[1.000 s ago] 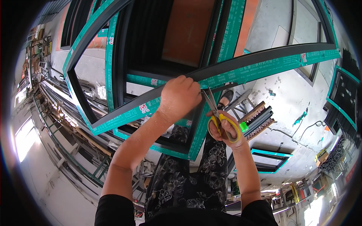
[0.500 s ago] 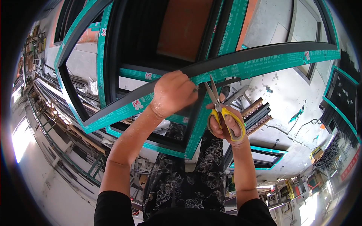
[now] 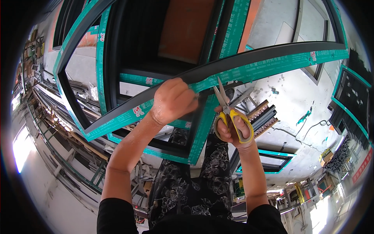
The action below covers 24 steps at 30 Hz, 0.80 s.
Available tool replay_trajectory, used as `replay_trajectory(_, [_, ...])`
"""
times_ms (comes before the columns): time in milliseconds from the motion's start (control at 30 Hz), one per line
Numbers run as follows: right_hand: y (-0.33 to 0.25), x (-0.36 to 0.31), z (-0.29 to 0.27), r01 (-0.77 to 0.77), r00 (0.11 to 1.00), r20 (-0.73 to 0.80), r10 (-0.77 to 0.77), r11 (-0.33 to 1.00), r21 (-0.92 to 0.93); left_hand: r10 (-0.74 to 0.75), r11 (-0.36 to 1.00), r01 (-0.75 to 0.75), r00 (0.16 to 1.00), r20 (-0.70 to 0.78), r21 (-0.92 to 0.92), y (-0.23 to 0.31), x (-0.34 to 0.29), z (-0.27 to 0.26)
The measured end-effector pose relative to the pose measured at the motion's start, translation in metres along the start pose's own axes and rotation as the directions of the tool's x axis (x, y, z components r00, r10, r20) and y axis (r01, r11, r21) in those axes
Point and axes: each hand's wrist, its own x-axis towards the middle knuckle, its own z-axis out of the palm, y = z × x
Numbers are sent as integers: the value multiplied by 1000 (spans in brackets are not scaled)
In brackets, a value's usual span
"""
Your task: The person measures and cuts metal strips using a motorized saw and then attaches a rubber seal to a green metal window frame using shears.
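A black window frame (image 3: 288, 49) covered along its edge with green protective film (image 3: 265, 71) slants across in front of me. My left hand (image 3: 173, 102) is closed in a fist against the near edge of this frame, its fingers blurred; whatever they pinch is hidden. In my right hand (image 3: 235, 130) are scissors (image 3: 224, 99) with yellow handles, thumb and fingers through the loops. Their blades stand slightly apart, pointing up, with the tips by the green film. A thin dark strip (image 3: 235, 84) shows beside the blades under the frame's edge.
A second green-filmed frame (image 3: 171, 155) lies beneath, close to my legs. Bundled dark profiles (image 3: 265, 119) sit at the right. Further right are a small frame (image 3: 269, 162) on the floor and another frame (image 3: 352, 99). Long bars on a rack (image 3: 58, 134) line the left.
My left hand has shifted slightly left along the frame's edge, still closed. The scissors stay nearly in place in my right hand. The whole view has moved a little.
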Motion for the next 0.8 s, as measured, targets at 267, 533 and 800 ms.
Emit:
replay_trajectory(267, [-11, -3, 4, 40, 997, 75, -34, 995, -92, 103, 991, -106, 993, 51, 81, -1, -3, -2])
replay_trajectory(533, [-15, -11, -5, 33, 999, 28, -28, 980, -194, -348, 937, 348, 937, 24, -16, 42, 41, 0])
replay_trajectory(800, [-91, -46, 9, 49, 831, -277, -482, 559, -828, -571, 814, 513, 794, 211, 273, 60, 80, 19])
